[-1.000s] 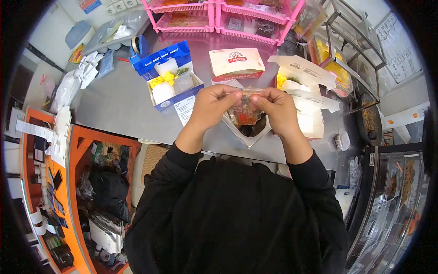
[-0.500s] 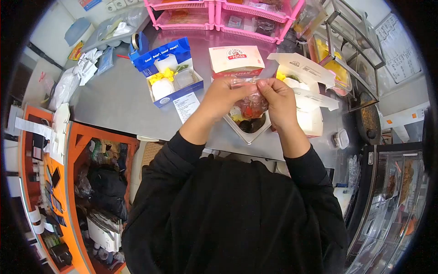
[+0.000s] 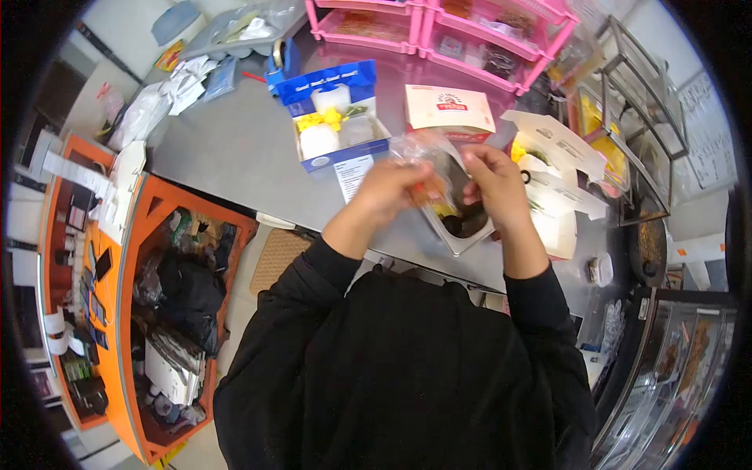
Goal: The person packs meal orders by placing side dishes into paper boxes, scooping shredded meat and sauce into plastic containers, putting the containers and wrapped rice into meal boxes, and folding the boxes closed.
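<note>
My left hand [image 3: 389, 190], smeared by motion, is closed on a clear plastic bag [image 3: 429, 188] with reddish-orange contents. The bag hangs over the near-left edge of a metal container [image 3: 460, 244], which holds something yellow and dark. To its right, my right hand [image 3: 501, 188] is apart from the bag, fingers bent and parted, with nothing visible between them. A small dark ring [image 3: 526, 177] shows beside its knuckles; I cannot tell whether it touches the hand. Behind that hand stands an open white box [image 3: 558, 235] with yellow and green food.
A blue open box [image 3: 345, 153] with white and yellow food stands on the left, a printed slip [image 3: 354, 177] before it. A closed white-and-red box [image 3: 449, 110] sits behind my hands. Pink racks [image 3: 439, 43] line the back; a metal-framed glass case [image 3: 638, 117] is at right.
My hands have drawn apart; the right one has come off the bag. The bag has swung left with my left hand. The view has shifted, moving the table's things rightward.
</note>
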Available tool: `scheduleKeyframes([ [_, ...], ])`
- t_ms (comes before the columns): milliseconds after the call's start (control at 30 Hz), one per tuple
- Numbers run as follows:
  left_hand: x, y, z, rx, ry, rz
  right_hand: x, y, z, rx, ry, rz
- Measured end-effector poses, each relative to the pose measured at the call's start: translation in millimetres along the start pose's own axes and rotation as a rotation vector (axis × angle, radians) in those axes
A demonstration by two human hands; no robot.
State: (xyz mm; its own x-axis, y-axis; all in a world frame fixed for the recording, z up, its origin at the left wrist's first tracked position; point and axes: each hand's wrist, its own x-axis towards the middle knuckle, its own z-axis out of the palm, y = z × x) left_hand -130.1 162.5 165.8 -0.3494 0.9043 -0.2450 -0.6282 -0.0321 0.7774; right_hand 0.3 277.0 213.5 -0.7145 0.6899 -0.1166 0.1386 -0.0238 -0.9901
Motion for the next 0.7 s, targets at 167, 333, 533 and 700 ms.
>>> scheduleKeyframes([
  [167,7.3,40.0,-81.8,0.019,0.261,0.27,-18.2,7.6,-27.2,0.133,0.037,-0.063],
  [333,19.9,73.0,-132.6,0.178,0.354,0.21,-31.1,10.2,-40.2,0.061,0.05,-0.029],
  [533,5.0,87.7,-112.9,0.309,0.204,0.123,-10.1,-7.7,23.1,-0.406,-0.223,-0.345],
  [700,-8.2,84.6,-79.9,0.249,0.123,0.091,32.9,-6.5,92.1,-0.711,-0.177,-0.711],
])
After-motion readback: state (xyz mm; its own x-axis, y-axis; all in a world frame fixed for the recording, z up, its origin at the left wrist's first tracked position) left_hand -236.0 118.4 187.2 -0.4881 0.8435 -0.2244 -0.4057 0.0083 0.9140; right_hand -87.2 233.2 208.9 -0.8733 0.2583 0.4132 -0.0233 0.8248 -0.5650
